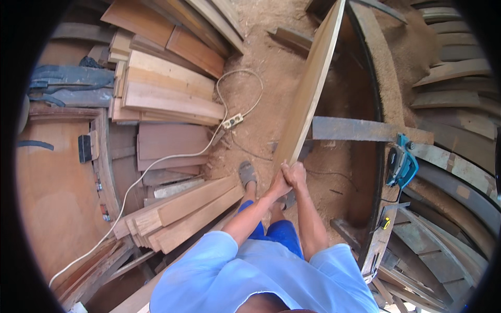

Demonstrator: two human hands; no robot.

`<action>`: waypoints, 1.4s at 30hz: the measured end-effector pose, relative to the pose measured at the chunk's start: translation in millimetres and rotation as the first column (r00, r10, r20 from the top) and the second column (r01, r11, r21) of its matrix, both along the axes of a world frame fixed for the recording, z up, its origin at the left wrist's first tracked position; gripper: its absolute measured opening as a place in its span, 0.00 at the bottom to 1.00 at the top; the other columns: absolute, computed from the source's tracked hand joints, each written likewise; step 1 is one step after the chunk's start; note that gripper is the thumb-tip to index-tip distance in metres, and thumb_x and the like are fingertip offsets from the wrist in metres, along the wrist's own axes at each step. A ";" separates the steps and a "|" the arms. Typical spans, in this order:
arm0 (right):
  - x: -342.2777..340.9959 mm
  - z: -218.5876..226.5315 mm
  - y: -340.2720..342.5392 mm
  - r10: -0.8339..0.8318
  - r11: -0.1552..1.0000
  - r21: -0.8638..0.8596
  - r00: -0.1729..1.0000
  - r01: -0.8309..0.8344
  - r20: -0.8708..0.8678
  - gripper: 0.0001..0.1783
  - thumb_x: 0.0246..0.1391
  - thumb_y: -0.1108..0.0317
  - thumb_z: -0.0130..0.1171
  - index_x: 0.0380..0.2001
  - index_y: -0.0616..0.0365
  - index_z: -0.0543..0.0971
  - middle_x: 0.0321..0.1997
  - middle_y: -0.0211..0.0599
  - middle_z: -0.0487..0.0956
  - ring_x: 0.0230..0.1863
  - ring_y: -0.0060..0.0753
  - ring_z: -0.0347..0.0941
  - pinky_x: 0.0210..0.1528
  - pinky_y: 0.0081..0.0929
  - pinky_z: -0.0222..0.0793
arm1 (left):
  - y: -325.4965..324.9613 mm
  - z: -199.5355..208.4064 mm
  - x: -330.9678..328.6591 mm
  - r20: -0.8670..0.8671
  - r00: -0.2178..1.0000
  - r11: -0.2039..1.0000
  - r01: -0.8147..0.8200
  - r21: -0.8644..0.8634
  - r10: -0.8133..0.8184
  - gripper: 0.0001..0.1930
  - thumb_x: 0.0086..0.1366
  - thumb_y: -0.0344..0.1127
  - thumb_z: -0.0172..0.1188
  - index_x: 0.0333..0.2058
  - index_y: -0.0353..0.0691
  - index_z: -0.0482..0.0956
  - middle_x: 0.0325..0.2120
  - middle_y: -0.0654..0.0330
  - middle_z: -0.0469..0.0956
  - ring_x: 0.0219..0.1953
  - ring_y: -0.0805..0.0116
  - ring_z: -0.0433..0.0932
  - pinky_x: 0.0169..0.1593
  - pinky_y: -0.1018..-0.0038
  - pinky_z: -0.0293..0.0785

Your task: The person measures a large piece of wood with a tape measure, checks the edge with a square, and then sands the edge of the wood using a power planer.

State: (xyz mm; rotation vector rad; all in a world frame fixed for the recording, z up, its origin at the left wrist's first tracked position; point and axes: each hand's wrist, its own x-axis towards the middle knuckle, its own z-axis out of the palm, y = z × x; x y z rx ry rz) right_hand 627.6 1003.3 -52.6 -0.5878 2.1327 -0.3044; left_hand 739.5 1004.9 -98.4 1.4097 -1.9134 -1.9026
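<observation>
A long wooden board [308, 88], tilted up on its edge, stretches away from me toward the top of the view. Its near end is gripped by both hands, which are close together in front of my body. My left hand [280, 184] is closed at the left side of that end. Just beside it, my right hand [296, 174] is closed around the board's corner, thumb near the top edge. How the fingers wrap underneath is hidden.
On the right stands a sawdust-covered workbench [383, 68] bearing a teal power planer [401, 163] and a yellow tape measure [385, 223]. Plank stacks [172, 88] lie at left. A white power cord [151, 164] runs to a socket strip [233, 121] on the dusty floor.
</observation>
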 end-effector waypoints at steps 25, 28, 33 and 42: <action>-205.1 78.1 158.1 -0.110 0.957 -0.261 0.676 -0.125 -0.728 0.28 0.56 0.60 0.61 0.58 0.61 0.71 0.61 0.52 0.69 0.62 0.56 0.65 0.64 0.49 0.61 | 4.3 14.8 9.5 0.080 0.986 0.974 -0.131 -0.183 0.147 0.26 0.75 0.48 0.44 0.69 0.54 0.62 0.47 0.35 0.78 0.51 0.38 0.78 0.52 0.57 0.74; -210.5 71.4 122.1 -0.025 0.914 -0.277 0.641 -0.296 -0.767 0.30 0.57 0.59 0.61 0.60 0.59 0.70 0.63 0.51 0.68 0.64 0.55 0.63 0.66 0.49 0.59 | 1.3 1.9 11.2 0.036 0.988 0.963 -0.139 -0.231 0.151 0.26 0.75 0.46 0.46 0.69 0.53 0.63 0.49 0.38 0.79 0.52 0.43 0.79 0.54 0.61 0.73; -239.2 7.5 27.2 -0.058 0.783 -0.386 0.561 -0.488 -0.826 0.30 0.59 0.58 0.59 0.63 0.54 0.70 0.69 0.48 0.65 0.65 0.53 0.62 0.68 0.48 0.57 | -5.8 0.3 17.7 -0.153 0.978 0.988 -0.148 -0.035 0.142 0.28 0.71 0.36 0.51 0.69 0.46 0.64 0.55 0.50 0.79 0.57 0.59 0.77 0.58 0.66 0.71; -264.0 -45.5 2.0 -0.151 0.745 -0.392 0.435 -0.540 -0.888 0.22 0.62 0.58 0.52 0.58 0.47 0.78 0.63 0.35 0.75 0.65 0.44 0.64 0.69 0.40 0.56 | -13.9 -33.5 21.5 -0.632 0.772 0.984 -0.058 -0.171 -0.065 0.41 0.62 0.45 0.54 0.69 0.29 0.56 0.71 0.43 0.56 0.75 0.57 0.51 0.75 0.67 0.43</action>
